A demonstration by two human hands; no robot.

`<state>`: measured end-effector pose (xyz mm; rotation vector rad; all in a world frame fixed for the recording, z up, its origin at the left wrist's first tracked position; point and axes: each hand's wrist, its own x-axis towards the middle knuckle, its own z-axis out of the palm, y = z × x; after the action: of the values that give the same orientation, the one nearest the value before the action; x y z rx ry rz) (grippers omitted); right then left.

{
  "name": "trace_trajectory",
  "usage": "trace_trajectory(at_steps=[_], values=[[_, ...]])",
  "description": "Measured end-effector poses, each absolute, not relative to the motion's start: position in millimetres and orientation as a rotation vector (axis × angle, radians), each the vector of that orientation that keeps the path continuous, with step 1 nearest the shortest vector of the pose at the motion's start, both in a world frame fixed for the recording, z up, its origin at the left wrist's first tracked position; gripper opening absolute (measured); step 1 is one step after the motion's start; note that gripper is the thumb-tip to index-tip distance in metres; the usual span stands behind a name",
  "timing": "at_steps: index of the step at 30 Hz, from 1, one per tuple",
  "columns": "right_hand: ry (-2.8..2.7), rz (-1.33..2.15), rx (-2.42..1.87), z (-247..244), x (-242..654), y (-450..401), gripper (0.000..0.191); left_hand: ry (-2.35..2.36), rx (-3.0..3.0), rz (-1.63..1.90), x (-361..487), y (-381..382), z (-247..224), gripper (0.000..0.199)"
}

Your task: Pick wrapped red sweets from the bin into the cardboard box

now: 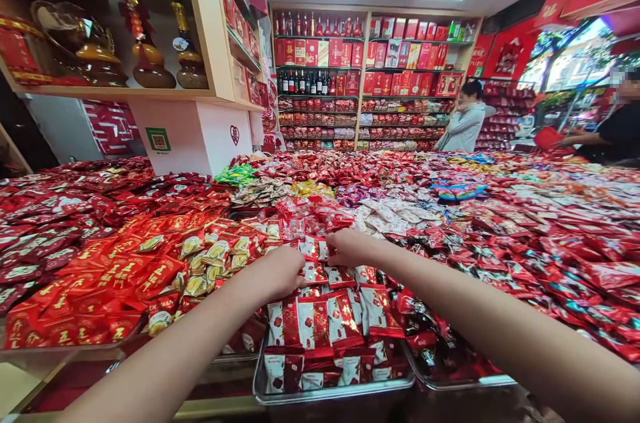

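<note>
Both arms reach forward over a metal tray (334, 395) filled with red-and-white candy packets (314, 323). My left hand (285, 271) is closed, its fingers curled at the left side of a packet (314, 272) in the tray's far part. Just to the right and a little farther off, my right hand (351, 247) is also closed, with thumb and fingertips at a red-and-white packet (323, 250). The undersides of both hands are hidden. In the nearer rows the packets stand side by side, with others lying along the front edge.
Orange-red packets (115, 270) and gold-and-red ones (213, 256) are heaped to the left. Dark red packets (425, 323) fill the tray at right. A pillar (200, 133) rises behind; shelves (320, 83) line the back wall. Two people (465, 120) stand at far right.
</note>
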<state>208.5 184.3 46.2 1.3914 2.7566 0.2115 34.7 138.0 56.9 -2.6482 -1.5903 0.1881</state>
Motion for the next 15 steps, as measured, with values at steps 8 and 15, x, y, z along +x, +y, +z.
trace_trajectory(at_steps=[8, 15], values=[[2.762, 0.166, 1.350, 50, 209, 177, 0.022, -1.493, -2.684, 0.198, 33, 141, 59, 0.026], [2.792, -0.011, 1.232, 64, 215, 157, 0.030, -1.346, -2.733, 0.282, 52, 140, 70, 0.038]])
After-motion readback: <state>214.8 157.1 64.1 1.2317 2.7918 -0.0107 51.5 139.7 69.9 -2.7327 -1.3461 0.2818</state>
